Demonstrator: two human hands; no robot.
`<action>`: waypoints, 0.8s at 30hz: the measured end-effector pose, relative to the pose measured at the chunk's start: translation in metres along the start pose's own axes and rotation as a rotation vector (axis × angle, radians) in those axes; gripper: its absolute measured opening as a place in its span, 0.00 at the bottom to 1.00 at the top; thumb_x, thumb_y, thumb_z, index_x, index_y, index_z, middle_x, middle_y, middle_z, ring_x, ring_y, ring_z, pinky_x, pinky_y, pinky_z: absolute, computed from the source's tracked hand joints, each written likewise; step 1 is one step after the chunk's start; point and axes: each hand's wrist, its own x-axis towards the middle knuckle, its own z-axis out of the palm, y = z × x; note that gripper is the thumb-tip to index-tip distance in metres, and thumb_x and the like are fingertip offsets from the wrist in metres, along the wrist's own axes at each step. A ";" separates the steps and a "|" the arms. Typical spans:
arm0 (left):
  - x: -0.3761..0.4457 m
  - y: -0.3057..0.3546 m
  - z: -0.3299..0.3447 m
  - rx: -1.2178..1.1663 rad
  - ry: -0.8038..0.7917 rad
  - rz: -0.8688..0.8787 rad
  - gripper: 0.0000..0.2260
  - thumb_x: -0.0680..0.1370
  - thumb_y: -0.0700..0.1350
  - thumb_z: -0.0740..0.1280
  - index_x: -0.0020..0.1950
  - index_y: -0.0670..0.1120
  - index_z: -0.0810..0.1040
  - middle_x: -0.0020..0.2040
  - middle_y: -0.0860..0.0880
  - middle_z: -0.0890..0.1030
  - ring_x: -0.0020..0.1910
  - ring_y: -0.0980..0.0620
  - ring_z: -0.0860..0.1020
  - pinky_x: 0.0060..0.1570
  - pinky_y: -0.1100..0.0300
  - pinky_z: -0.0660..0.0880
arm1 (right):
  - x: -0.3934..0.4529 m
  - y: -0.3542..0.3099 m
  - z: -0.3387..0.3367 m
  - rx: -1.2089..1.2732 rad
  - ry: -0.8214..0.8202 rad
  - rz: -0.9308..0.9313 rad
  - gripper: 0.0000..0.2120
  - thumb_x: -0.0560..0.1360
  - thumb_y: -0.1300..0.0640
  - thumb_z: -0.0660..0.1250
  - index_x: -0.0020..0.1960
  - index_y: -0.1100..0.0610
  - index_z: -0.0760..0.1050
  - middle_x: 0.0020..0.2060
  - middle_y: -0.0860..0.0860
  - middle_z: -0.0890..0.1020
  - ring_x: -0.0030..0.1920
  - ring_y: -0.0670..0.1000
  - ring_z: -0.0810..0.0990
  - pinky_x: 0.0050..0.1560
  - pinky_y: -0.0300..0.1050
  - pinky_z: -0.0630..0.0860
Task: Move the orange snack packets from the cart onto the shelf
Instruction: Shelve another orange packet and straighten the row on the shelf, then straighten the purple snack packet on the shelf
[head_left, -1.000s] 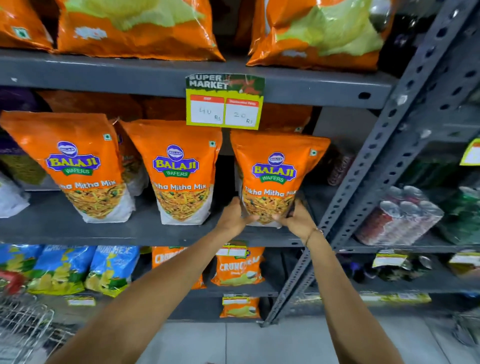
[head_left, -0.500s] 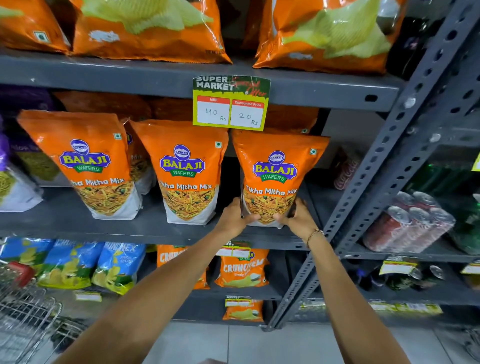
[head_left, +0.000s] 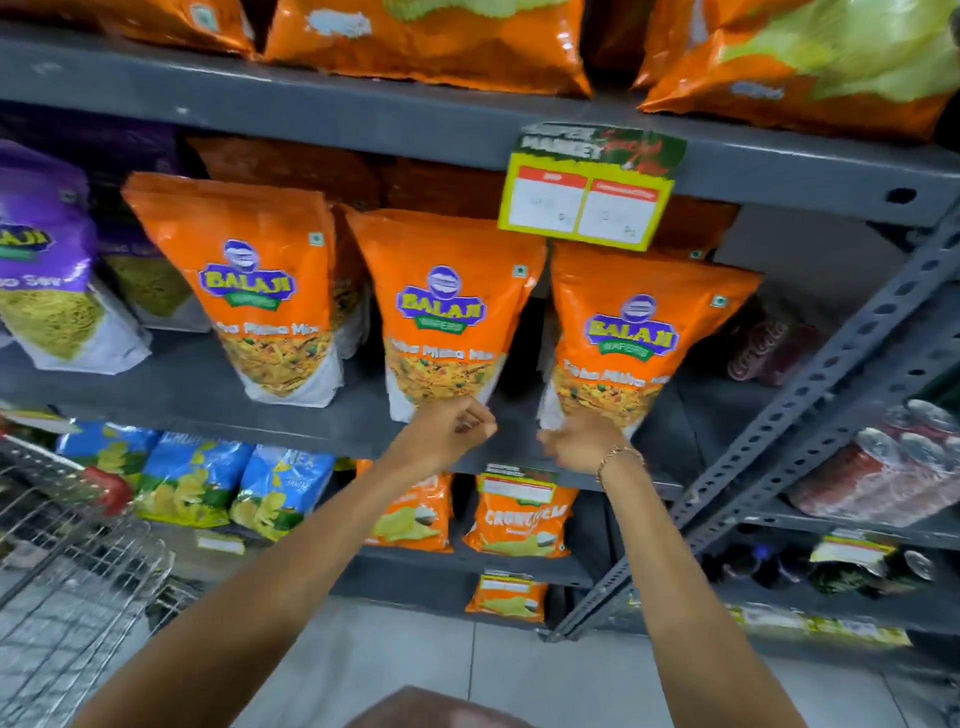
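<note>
Orange packets stand in a row on the shelf. I see my left hand curled empty, my right hand touching the last packet's bottom; grip unclear. Cart contents hidden.

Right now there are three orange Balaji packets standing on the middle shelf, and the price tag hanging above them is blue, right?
Not quite. The price tag is yellow and green, not blue, as the head view shows. The three orange Balaji packets do stand on the middle shelf.

Grey steel racks, pale tile floor
</note>
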 end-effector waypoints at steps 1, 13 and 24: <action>-0.011 -0.014 -0.022 -0.009 0.012 -0.017 0.08 0.75 0.46 0.67 0.51 0.44 0.80 0.45 0.48 0.82 0.44 0.58 0.80 0.45 0.69 0.75 | 0.004 -0.024 0.012 -0.001 -0.052 -0.088 0.15 0.74 0.49 0.62 0.34 0.57 0.75 0.32 0.52 0.77 0.37 0.53 0.76 0.33 0.42 0.69; -0.101 -0.208 -0.306 0.025 0.581 -0.354 0.10 0.70 0.50 0.67 0.42 0.43 0.79 0.39 0.46 0.82 0.38 0.56 0.81 0.47 0.53 0.73 | 0.037 -0.339 0.186 0.502 -0.078 -0.639 0.13 0.77 0.57 0.62 0.60 0.61 0.72 0.55 0.57 0.80 0.53 0.52 0.78 0.52 0.42 0.75; -0.065 -0.301 -0.431 0.092 0.391 -0.363 0.39 0.64 0.54 0.77 0.67 0.41 0.62 0.56 0.47 0.71 0.55 0.48 0.72 0.52 0.62 0.68 | 0.115 -0.474 0.242 0.493 -0.020 -0.512 0.29 0.66 0.58 0.75 0.60 0.63 0.66 0.56 0.60 0.78 0.57 0.55 0.76 0.53 0.43 0.70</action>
